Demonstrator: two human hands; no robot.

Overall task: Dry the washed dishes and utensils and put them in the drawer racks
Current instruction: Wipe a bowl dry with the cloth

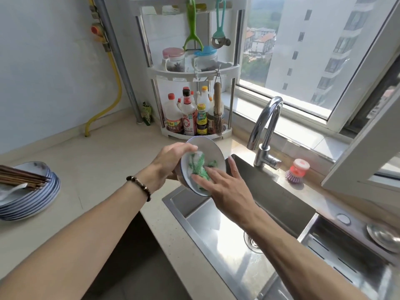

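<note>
1. Dish in hand: a white, blue-rimmed ceramic bowl [201, 167] is being held tilted over the near-left corner of the stainless steel sink [227, 230].
2. Left hand [171, 163] is gripping the bowl's rim, fingers curled round it.
3. Right hand [225, 187] is pressing a green-and-white cloth [200, 167] into the bowl with straight, spread fingers.
4. Progress, judged: drying is underway; a stack of blue-rimmed plates [32, 195] carrying brown wooden chopsticks [21, 176] and a white spoon [13, 190] is waiting on the counter. No drawer racks visible.
5. Sauce bottles [189, 118] on the far white corner shelf are showing labels too small to read.
</note>
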